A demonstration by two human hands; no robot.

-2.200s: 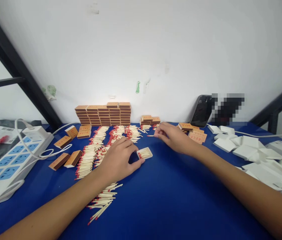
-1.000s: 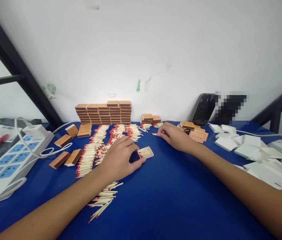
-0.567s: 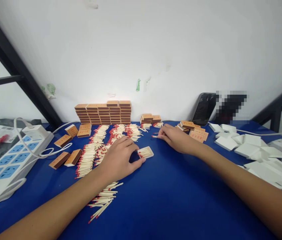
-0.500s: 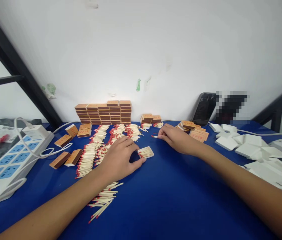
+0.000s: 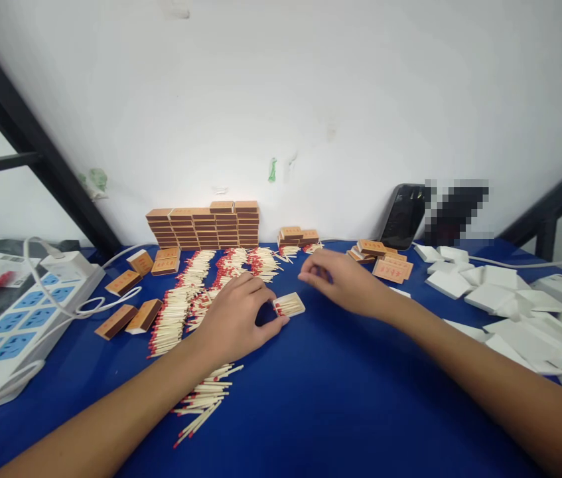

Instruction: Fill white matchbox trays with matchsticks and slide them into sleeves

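With thumb and fingers, my left hand point(image 5: 241, 313) grips the left end of a small white matchbox tray point(image 5: 296, 305) on the blue table. Several matches lie in the tray, some red heads showing at its left end. Just right of and above it hovers my right hand point(image 5: 343, 277), fingers curled and thumb close to the index finger. Anything between those fingertips is hidden. Rows of loose red-headed matches point(image 5: 174, 318) spread behind and left of my left hand. A smaller bunch of matches point(image 5: 206, 398) lies nearer, beside my left forearm.
A stack of matchboxes point(image 5: 204, 229) stands against the wall. Loose matchboxes point(image 5: 116, 320) lie at left, near a power strip point(image 5: 26, 318) with cables. Matchbox sleeves point(image 5: 393, 267) lie behind my right hand, a phone point(image 5: 404, 216) leans on the wall, and white trays point(image 5: 499, 299) pile at right.
My right hand has come slightly nearer the tray. The matches that stuck out at its fingertips no longer show, and more red heads show in the tray. My left hand stays on the tray.
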